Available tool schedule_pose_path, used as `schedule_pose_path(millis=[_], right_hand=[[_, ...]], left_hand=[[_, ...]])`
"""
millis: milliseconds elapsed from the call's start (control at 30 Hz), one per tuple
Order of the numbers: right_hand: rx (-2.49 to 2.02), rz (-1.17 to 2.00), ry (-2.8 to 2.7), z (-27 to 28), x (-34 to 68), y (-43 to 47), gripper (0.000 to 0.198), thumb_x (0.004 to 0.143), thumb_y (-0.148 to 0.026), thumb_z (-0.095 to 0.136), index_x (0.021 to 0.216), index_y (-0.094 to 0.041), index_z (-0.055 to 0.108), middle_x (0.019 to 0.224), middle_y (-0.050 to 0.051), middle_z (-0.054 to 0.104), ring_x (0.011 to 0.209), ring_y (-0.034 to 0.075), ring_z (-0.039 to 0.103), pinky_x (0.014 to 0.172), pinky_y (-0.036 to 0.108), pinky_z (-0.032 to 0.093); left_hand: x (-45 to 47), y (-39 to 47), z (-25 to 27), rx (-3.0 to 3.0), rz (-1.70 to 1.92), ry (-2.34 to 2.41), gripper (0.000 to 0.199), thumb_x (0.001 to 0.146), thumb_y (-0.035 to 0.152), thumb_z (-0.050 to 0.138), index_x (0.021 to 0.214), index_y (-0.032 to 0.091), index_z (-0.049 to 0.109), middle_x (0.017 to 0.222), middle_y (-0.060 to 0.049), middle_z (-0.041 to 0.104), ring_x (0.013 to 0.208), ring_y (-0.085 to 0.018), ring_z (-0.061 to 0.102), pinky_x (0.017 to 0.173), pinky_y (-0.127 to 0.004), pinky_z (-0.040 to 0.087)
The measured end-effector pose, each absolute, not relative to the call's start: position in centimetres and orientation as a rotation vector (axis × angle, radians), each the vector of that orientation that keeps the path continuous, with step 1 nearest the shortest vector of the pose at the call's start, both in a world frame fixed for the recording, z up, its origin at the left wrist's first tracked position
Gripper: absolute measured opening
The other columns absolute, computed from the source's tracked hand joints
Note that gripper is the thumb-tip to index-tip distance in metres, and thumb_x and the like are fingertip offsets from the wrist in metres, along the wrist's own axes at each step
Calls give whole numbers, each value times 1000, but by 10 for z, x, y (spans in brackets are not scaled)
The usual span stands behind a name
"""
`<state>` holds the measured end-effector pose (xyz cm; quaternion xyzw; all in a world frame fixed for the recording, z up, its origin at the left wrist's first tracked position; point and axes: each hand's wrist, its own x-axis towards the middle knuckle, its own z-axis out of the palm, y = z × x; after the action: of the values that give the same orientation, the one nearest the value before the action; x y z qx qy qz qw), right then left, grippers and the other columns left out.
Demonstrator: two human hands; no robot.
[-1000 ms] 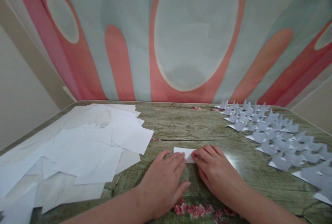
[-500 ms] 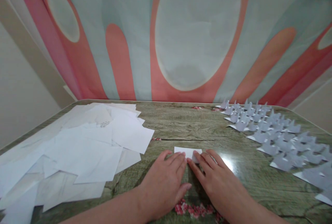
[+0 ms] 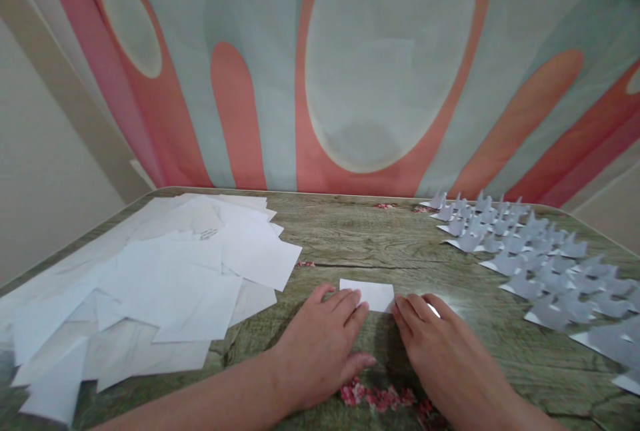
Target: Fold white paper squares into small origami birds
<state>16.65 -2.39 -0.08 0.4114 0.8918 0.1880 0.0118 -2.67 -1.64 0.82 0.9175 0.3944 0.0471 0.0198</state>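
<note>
A small white rectangle of folded paper (image 3: 377, 295) lies flat on the wood-patterned table between my hands. My left hand (image 3: 325, 341) is open, its stretched fingertips resting on the paper's left part, with the thumb spread out toward the right. At the paper's right edge is my right hand (image 3: 435, 344), its fingers stretched out side by side with the tips down on the table; its thumb is hidden. The index fingertip meets the paper's lower right corner.
A loose heap of white paper sheets (image 3: 175, 291) covers the table's left side. Rows of folded white paper figures (image 3: 520, 231) with upright points stand along the right. Behind the table (image 3: 345, 234) hangs a pink and pale green patterned backdrop (image 3: 280, 84).
My right hand has slid right, from the top of the paper to its right edge, uncovering more of it. My left hand stays on the paper. The view has shifted slightly.
</note>
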Motion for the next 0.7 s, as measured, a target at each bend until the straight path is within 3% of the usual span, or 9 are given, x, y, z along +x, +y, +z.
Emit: schedule_pose_path(millis=[133, 433, 700], right_hand=[[1277, 561, 2772, -1, 167, -23, 24, 61, -4, 54, 75, -11, 71, 101, 19, 63, 93, 34, 50, 72, 49, 45], [1326, 548, 2729, 5, 164, -24, 21, 63, -3, 55, 72, -16, 70, 97, 14, 64, 87, 29, 51, 69, 43, 43], [1490, 412, 2779, 7, 169, -14, 16, 67, -5, 58, 72, -15, 70, 85, 10, 66, 81, 25, 54, 71, 39, 41]], left_hand=[[-27, -16, 9, 2851, 149, 1235, 54, 84, 55, 38, 124, 19, 44, 126, -9, 50, 115, -24, 43, 97, -43, 25], [-28, -18, 12, 2971, 76, 1413, 45, 82, 45, 50, 103, 7, 61, 106, -13, 60, 109, -26, 47, 99, -41, 26], [-28, -17, 10, 2996, 87, 1393, 40, 83, 41, 51, 101, 8, 62, 105, -12, 60, 110, -26, 46, 98, -39, 28]])
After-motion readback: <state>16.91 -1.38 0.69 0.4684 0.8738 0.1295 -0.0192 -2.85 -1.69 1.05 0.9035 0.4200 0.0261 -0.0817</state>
